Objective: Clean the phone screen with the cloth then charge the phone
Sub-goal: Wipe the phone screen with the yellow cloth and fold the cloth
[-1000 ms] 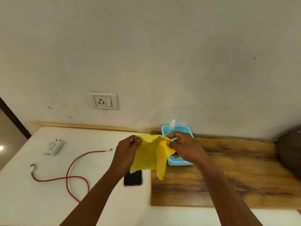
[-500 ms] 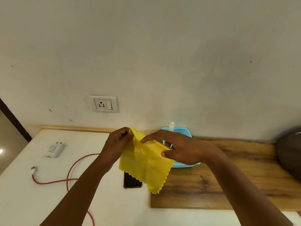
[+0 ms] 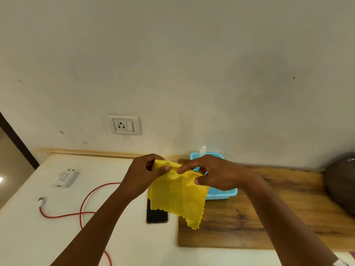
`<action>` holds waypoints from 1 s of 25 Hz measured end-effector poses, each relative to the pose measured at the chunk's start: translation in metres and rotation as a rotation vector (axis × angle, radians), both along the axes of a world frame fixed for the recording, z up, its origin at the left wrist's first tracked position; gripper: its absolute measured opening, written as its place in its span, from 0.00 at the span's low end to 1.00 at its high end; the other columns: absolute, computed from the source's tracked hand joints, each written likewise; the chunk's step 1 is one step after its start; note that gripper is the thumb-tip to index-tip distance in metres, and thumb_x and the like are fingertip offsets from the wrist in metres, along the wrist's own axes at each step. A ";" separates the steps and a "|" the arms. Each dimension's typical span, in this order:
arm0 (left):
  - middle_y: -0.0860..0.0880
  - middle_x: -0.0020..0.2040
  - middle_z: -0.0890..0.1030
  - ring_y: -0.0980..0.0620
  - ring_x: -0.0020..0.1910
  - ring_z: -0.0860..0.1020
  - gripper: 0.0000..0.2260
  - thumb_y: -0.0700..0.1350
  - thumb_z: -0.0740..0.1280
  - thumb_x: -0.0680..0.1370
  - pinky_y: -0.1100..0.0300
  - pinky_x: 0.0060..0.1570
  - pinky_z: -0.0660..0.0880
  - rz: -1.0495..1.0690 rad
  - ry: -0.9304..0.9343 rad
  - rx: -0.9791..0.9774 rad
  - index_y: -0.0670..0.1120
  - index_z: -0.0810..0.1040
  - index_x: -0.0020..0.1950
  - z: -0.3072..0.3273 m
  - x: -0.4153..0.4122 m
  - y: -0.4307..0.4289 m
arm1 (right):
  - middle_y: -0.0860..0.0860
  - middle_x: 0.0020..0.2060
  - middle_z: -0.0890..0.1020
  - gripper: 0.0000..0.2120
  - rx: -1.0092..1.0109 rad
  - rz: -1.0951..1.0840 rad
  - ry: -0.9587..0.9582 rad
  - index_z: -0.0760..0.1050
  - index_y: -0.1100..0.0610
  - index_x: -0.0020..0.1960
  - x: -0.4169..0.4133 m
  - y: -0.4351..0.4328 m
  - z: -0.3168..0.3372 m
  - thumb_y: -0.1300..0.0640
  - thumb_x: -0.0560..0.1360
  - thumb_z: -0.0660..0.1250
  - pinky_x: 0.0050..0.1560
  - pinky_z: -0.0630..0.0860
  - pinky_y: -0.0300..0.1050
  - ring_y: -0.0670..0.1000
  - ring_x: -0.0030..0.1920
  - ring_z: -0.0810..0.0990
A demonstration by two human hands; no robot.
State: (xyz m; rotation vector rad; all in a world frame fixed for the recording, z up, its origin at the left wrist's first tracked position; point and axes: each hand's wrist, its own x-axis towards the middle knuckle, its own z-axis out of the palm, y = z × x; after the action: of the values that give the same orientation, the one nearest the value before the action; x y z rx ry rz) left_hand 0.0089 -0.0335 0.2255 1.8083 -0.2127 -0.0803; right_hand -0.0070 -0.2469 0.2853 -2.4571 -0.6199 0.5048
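I hold a yellow cloth (image 3: pixel 177 194) spread in the air above the white table. My left hand (image 3: pixel 143 175) pinches its upper left corner. My right hand (image 3: pixel 213 174) grips its upper right edge between thumb and fingers. Below the cloth a black phone (image 3: pixel 156 215) lies flat, screen up; its upper part is hidden by the cloth. A white charger plug (image 3: pixel 67 178) lies at the left. A red cable (image 3: pixel 82 206) loops across the table with a white connector at its left end. A wall socket (image 3: pixel 124 124) sits above the table.
A blue mesh basket (image 3: pixel 221 193) holding a small white bottle (image 3: pixel 202 150) stands behind my right hand on a wooden board (image 3: pixel 259 217). A dark round object (image 3: pixel 342 183) is at the right edge. The white table (image 3: pixel 28 237) extends to the left.
The cloth has been opened out from a bunched shape to a flat hanging sheet. My hands moved apart and a little left, and the view shifted slightly.
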 end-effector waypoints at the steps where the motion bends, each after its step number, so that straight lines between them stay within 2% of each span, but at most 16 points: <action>1: 0.48 0.40 0.82 0.54 0.40 0.78 0.03 0.42 0.71 0.72 0.71 0.37 0.74 0.032 -0.033 0.015 0.46 0.80 0.44 0.000 0.000 -0.001 | 0.50 0.56 0.81 0.17 0.018 -0.022 -0.009 0.75 0.47 0.62 0.001 0.001 -0.001 0.61 0.76 0.65 0.46 0.75 0.38 0.54 0.48 0.78; 3: 0.49 0.38 0.82 0.56 0.38 0.78 0.03 0.40 0.72 0.71 0.75 0.36 0.73 0.067 -0.075 0.001 0.47 0.81 0.42 0.000 0.001 -0.001 | 0.45 0.50 0.81 0.13 0.086 -0.085 -0.043 0.78 0.49 0.59 0.001 0.002 -0.003 0.58 0.76 0.66 0.43 0.73 0.27 0.39 0.45 0.79; 4: 0.50 0.38 0.82 0.56 0.38 0.78 0.03 0.40 0.72 0.71 0.75 0.36 0.73 0.077 -0.089 0.003 0.47 0.81 0.42 0.001 0.002 -0.001 | 0.41 0.47 0.80 0.12 0.112 -0.118 -0.063 0.79 0.49 0.57 0.001 0.002 -0.002 0.58 0.75 0.67 0.43 0.71 0.22 0.34 0.43 0.77; 5: 0.50 0.38 0.82 0.56 0.39 0.79 0.03 0.40 0.72 0.71 0.74 0.37 0.73 0.087 -0.103 0.014 0.48 0.81 0.42 0.001 0.002 0.000 | 0.39 0.46 0.80 0.11 0.129 -0.149 -0.082 0.80 0.49 0.56 0.001 0.003 -0.001 0.57 0.75 0.68 0.43 0.70 0.20 0.34 0.43 0.77; 8: 0.48 0.39 0.82 0.54 0.40 0.80 0.03 0.42 0.72 0.71 0.68 0.39 0.74 0.152 -0.165 0.058 0.48 0.81 0.43 0.002 0.003 -0.001 | 0.45 0.45 0.83 0.08 0.153 -0.230 -0.125 0.82 0.50 0.52 0.003 0.002 -0.002 0.57 0.73 0.70 0.43 0.73 0.24 0.42 0.44 0.79; 12: 0.47 0.37 0.82 0.52 0.38 0.81 0.06 0.46 0.72 0.71 0.62 0.39 0.76 0.247 -0.211 0.111 0.50 0.77 0.44 0.004 -0.001 -0.009 | 0.49 0.44 0.83 0.06 0.192 -0.405 -0.086 0.82 0.52 0.49 0.006 0.007 -0.004 0.57 0.73 0.70 0.42 0.75 0.33 0.45 0.43 0.80; 15: 0.49 0.38 0.81 0.51 0.36 0.77 0.09 0.51 0.66 0.75 0.64 0.35 0.70 0.250 -0.309 0.349 0.48 0.77 0.49 0.004 -0.005 -0.017 | 0.53 0.46 0.84 0.05 0.372 -0.596 0.056 0.82 0.55 0.48 0.006 0.013 -0.003 0.57 0.73 0.70 0.50 0.79 0.44 0.53 0.48 0.82; 17: 0.48 0.36 0.80 0.52 0.33 0.74 0.12 0.54 0.61 0.77 0.66 0.31 0.64 0.267 -0.366 0.481 0.47 0.76 0.53 0.006 -0.004 -0.022 | 0.58 0.50 0.83 0.08 0.449 -0.713 0.157 0.81 0.58 0.51 0.007 0.018 -0.002 0.56 0.74 0.69 0.57 0.79 0.52 0.58 0.52 0.82; 18: 0.49 0.34 0.78 0.53 0.31 0.72 0.13 0.54 0.59 0.78 0.67 0.29 0.62 0.275 -0.383 0.519 0.47 0.75 0.53 0.007 -0.004 -0.024 | 0.60 0.52 0.82 0.10 0.501 -0.759 0.208 0.80 0.60 0.54 0.006 0.020 -0.002 0.57 0.75 0.68 0.57 0.79 0.53 0.59 0.52 0.82; 20: 0.51 0.33 0.75 0.54 0.30 0.71 0.13 0.55 0.57 0.78 0.66 0.28 0.61 0.257 -0.388 0.552 0.47 0.73 0.53 0.010 -0.005 -0.030 | 0.62 0.53 0.81 0.12 0.645 -0.832 0.310 0.77 0.64 0.57 0.005 0.027 0.001 0.60 0.76 0.66 0.52 0.81 0.49 0.56 0.48 0.82; 23: 0.49 0.34 0.78 0.53 0.31 0.74 0.12 0.54 0.58 0.78 0.66 0.29 0.64 0.192 -0.399 0.482 0.47 0.73 0.51 0.012 -0.009 -0.039 | 0.64 0.53 0.79 0.13 0.809 -0.929 0.379 0.73 0.67 0.59 0.005 0.034 0.006 0.64 0.76 0.63 0.37 0.81 0.40 0.52 0.40 0.81; 24: 0.49 0.37 0.80 0.53 0.33 0.76 0.12 0.54 0.58 0.78 0.66 0.31 0.67 0.180 -0.408 0.453 0.48 0.74 0.51 0.013 -0.010 -0.041 | 0.64 0.53 0.79 0.13 0.819 -0.955 0.371 0.73 0.67 0.59 0.005 0.036 0.006 0.65 0.76 0.64 0.35 0.81 0.39 0.53 0.41 0.81; 25: 0.49 0.40 0.82 0.52 0.36 0.78 0.13 0.55 0.58 0.78 0.66 0.34 0.70 0.172 -0.416 0.437 0.48 0.75 0.52 0.014 -0.011 -0.044 | 0.64 0.53 0.79 0.12 0.794 -0.977 0.346 0.74 0.66 0.58 0.007 0.037 0.006 0.64 0.75 0.64 0.38 0.82 0.39 0.55 0.43 0.81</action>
State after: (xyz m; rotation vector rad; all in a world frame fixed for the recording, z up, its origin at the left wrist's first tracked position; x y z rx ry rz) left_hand -0.0025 -0.0774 0.2391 2.2590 -0.3531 0.4032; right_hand -0.0003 -0.2099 0.2913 -1.5707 0.4652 0.1933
